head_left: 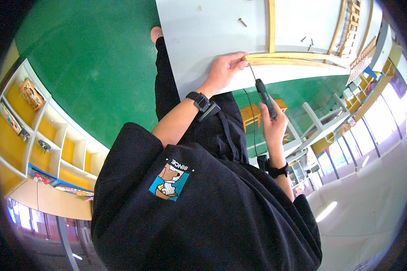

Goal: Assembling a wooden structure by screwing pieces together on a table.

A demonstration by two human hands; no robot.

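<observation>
Though aslant, screwdriver (265, 98) tip toward rail (285, 55)

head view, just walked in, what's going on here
A person in a black T-shirt is working at the edge of a pale table. The left hand grips the end of a wooden frame, while the right hand holds a dark-handled screwdriver, its tip up by that end. Whether it sits in a screw is too small to tell. A few loose screws lie on the table.
</observation>
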